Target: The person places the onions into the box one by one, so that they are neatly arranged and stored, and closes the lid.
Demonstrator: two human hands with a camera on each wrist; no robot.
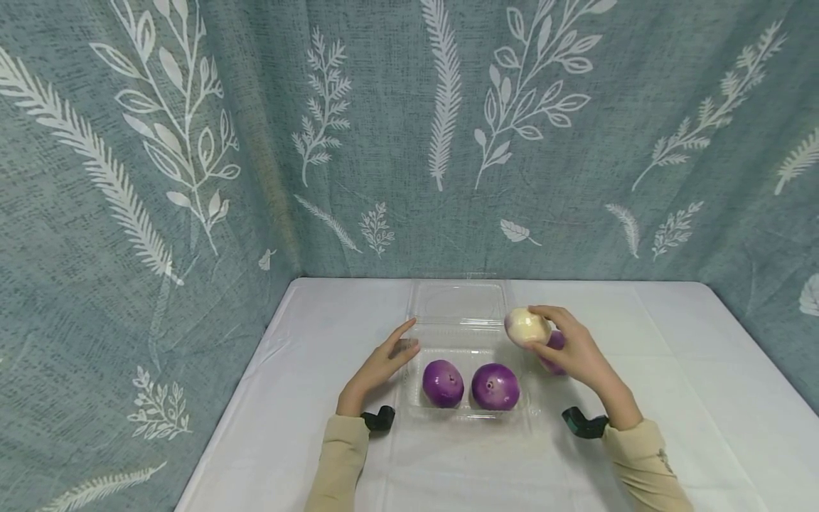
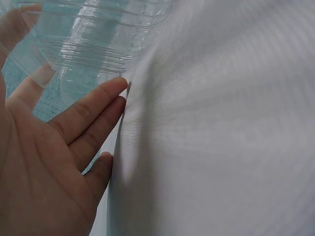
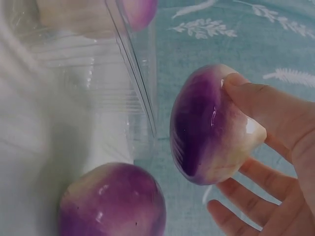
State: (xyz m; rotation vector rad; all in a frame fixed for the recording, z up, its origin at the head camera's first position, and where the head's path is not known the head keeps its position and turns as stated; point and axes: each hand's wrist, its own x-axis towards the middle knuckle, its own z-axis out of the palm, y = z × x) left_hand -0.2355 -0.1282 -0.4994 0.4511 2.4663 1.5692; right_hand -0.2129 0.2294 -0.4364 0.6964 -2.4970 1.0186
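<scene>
In the head view my right hand (image 1: 579, 355) pinches a glossy purple-and-cream turnip (image 1: 527, 328) between thumb and fingers, its cream side showing. The right wrist view shows the purple side of this turnip (image 3: 211, 125). A second turnip (image 1: 558, 350), partly hidden by my right hand, lies just right of a clear plastic container (image 1: 470, 414). Inside the container sit a left turnip (image 1: 443, 384) and a right turnip (image 1: 495, 387). My left hand (image 1: 379, 366) is at the container's left side, fingers extended and holding nothing; its fingertips overlap the clear plastic in the left wrist view.
The container's hinged clear lid (image 1: 459, 302) lies folded back, away from me. A white cloth (image 1: 678, 398) covers the table. Behind and to the sides hangs a blue-green curtain (image 1: 397, 142) with white leaf prints. Each wrist carries a small black camera mount (image 1: 584, 424).
</scene>
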